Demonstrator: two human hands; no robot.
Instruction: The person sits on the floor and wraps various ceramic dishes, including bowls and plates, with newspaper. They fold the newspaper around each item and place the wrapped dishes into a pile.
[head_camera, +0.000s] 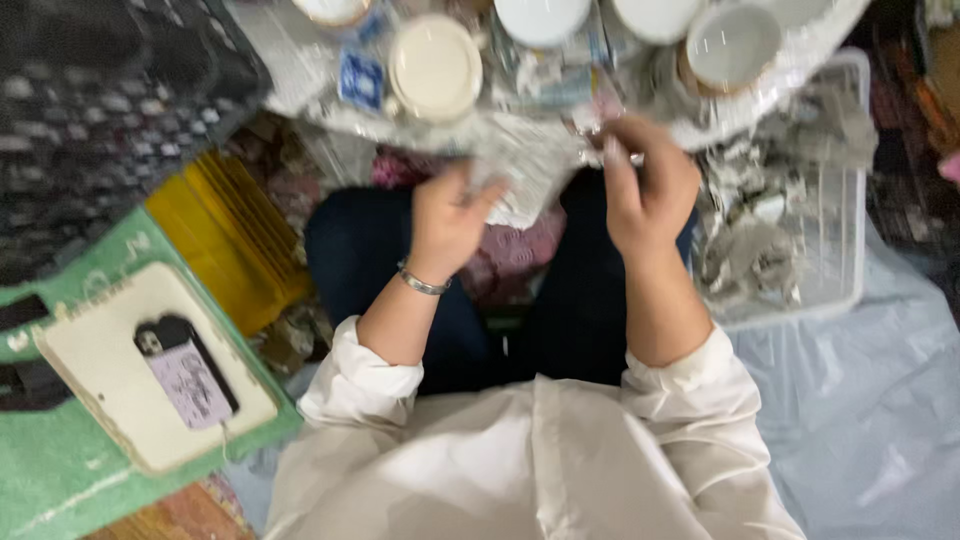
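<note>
The person sits with both hands raised over the lap, working a crumpled sheet of thin, silvery-white wrapping paper (520, 175) that hangs between them just below the edge of a table (300, 70) crowded with white cups and lids. The left hand (447, 222) has its fingers curled loosely around the lower left part of the sheet; a metal bracelet (422, 283) sits on that wrist. The right hand (648, 190) is closed, its fingers pinched on the upper right edge of the sheet, though the blur makes it hard to say whether something small is also caught in that pinch.

The paper looks very light, soft and limp, with no stiffness of its own, so it will sag and fold wherever it is not held. It probably tears easily under a sharp pull. Taking it at two separated edges, as both hands do, keeps it spread; a flat pinch of thumb against fingers suits it better than a fist.

A clear plastic bin (840, 200) of similar crumpled scraps stands just beside the right forearm. A phone (187, 372) lies on a cream board at the left.
</note>
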